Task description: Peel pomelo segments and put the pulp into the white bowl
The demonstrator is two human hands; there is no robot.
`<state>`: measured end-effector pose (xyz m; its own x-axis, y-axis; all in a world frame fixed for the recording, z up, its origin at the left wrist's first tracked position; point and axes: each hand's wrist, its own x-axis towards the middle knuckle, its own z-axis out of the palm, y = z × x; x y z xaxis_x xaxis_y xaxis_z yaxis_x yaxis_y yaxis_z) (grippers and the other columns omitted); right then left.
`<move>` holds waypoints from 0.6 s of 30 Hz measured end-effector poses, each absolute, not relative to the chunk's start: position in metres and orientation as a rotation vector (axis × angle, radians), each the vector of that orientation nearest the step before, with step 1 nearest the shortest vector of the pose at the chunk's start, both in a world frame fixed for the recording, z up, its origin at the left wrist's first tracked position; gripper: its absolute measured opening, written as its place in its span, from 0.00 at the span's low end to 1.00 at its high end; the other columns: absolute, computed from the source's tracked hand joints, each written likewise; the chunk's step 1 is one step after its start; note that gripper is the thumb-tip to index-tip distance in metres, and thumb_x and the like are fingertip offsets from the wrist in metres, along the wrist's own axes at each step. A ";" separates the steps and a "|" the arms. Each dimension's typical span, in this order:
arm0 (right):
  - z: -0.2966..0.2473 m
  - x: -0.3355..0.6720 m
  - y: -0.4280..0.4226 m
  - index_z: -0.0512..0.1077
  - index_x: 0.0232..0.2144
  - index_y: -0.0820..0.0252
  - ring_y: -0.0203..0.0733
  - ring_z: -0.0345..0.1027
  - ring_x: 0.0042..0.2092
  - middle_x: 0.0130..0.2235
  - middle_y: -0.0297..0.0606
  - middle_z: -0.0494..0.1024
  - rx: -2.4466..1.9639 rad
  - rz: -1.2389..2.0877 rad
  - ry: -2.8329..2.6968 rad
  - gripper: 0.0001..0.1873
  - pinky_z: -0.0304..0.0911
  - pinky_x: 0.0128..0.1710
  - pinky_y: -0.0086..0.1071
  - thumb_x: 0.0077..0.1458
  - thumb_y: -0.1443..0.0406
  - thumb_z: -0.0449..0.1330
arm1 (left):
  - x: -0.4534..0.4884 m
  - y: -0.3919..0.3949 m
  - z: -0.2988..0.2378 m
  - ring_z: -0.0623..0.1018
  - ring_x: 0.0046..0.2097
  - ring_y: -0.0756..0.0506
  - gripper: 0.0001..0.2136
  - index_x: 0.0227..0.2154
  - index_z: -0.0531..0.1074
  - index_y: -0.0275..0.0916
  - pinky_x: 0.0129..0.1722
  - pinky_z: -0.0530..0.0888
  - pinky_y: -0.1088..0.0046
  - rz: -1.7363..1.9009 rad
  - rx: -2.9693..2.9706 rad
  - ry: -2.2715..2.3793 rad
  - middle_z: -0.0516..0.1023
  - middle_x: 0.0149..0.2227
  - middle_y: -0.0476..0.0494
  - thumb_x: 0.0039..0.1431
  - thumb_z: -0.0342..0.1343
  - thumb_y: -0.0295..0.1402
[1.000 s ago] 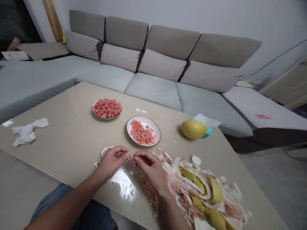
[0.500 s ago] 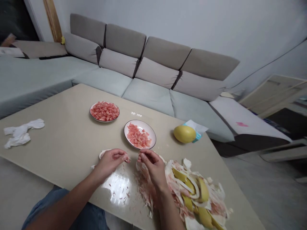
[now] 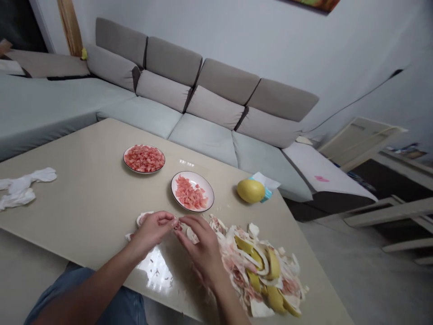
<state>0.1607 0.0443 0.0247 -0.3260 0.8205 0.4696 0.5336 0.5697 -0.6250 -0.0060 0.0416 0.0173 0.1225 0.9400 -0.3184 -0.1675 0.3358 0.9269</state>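
My left hand (image 3: 154, 231) pinches a small reddish pomelo piece (image 3: 177, 225) between thumb and fingertips. From the other side my right hand (image 3: 203, 246) meets it, thumb and forefinger closed on the same piece; the fingers partly hide it. Just beyond the hands is a white, dark-rimmed plate (image 3: 209, 193) with pink pomelo flesh (image 3: 190, 194) in a loose heap. Farther back and left, a second plate (image 3: 127, 165) is piled with more pink flesh (image 3: 145, 158). Right of my right hand lies a heap of yellow rind (image 3: 272, 266) and pale membrane (image 3: 233, 259).
A whole yellow pomelo (image 3: 251, 191) sits beside a blue-and-white tissue pack (image 3: 268, 185) near the table's far right. Crumpled white tissue (image 3: 25, 187) lies at the left of the table (image 3: 91, 189). Behind runs a grey sofa (image 3: 203, 137); chairs (image 3: 389, 216) stand to the right.
My right hand has moved left to the piece at my left fingertips; the hands were apart before. The camera view has turned slightly to the right.
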 end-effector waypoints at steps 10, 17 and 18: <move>0.015 0.161 0.027 0.75 0.41 0.55 0.44 0.73 0.40 0.38 0.42 0.79 -1.173 0.465 -1.997 0.13 0.68 0.41 0.36 0.59 0.71 0.53 | -0.004 0.044 0.003 0.78 0.41 0.42 0.12 0.33 0.76 0.37 0.45 0.71 0.67 1.050 1.199 1.104 0.80 0.36 0.41 0.51 0.61 0.40; 0.015 0.155 0.019 0.76 0.31 0.58 0.41 0.71 0.31 0.30 0.38 0.78 -1.253 0.520 -1.818 0.08 0.64 0.32 0.32 0.55 0.71 0.57 | -0.005 0.040 0.010 0.77 0.43 0.40 0.08 0.30 0.78 0.40 0.43 0.71 0.67 0.941 1.336 1.219 0.80 0.37 0.42 0.50 0.61 0.37; 0.016 0.154 0.018 0.76 0.30 0.58 0.40 0.70 0.30 0.29 0.37 0.78 -1.265 0.542 -1.779 0.08 0.64 0.31 0.31 0.54 0.70 0.57 | -0.004 0.040 0.011 0.77 0.43 0.40 0.08 0.30 0.78 0.40 0.43 0.71 0.66 0.932 1.345 1.225 0.80 0.37 0.42 0.50 0.61 0.37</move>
